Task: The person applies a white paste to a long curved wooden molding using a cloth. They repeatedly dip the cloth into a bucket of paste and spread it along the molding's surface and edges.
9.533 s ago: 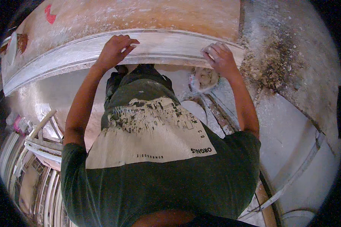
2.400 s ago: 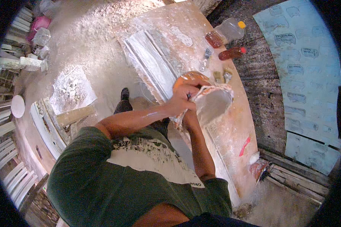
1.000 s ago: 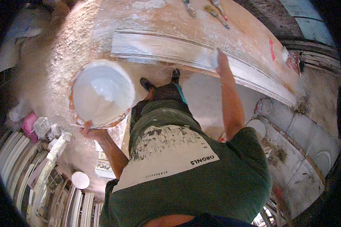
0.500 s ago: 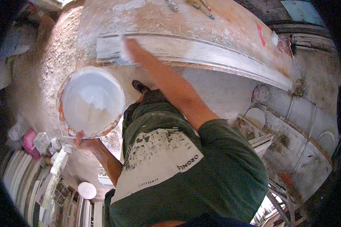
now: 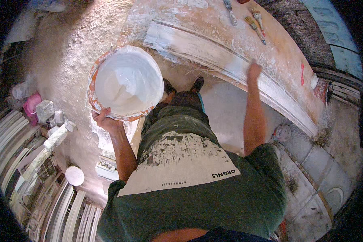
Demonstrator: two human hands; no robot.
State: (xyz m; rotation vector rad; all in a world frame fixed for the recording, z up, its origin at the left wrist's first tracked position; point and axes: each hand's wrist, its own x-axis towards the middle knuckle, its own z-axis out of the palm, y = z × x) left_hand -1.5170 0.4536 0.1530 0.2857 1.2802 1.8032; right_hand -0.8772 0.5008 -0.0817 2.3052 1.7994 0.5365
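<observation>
My left hand (image 5: 103, 117) grips the near-left rim of a round basin (image 5: 93, 78), its wall stained orange and white. Inside is a pale, smooth, wet mixture (image 5: 133, 80), with a greyer patch near the middle. A long, whitish moulding strip (image 5: 205, 48) with ridged edges lies along the near edge of a worn orange-brown work table (image 5: 280, 56). Over the right half of that strip is my right hand (image 5: 253, 70), arm stretched forward. Its fingers are smeared by motion, so whether it holds anything is hidden. Wetter white patches show on the strip.
Several paint brushes (image 5: 255, 30) lie at the table's far side, with a red strip (image 5: 302, 74) farther right. Stacked pale mouldings (image 5: 66, 205) stand at lower left, near a white disc (image 5: 74, 176) and a pink object (image 5: 32, 103). Flat slabs (image 5: 339, 173) lie at right.
My right hand has swept from the strip's left end to its right half. My left hand still holds the basin. The whole view has shifted, with the basin now higher and farther right.
</observation>
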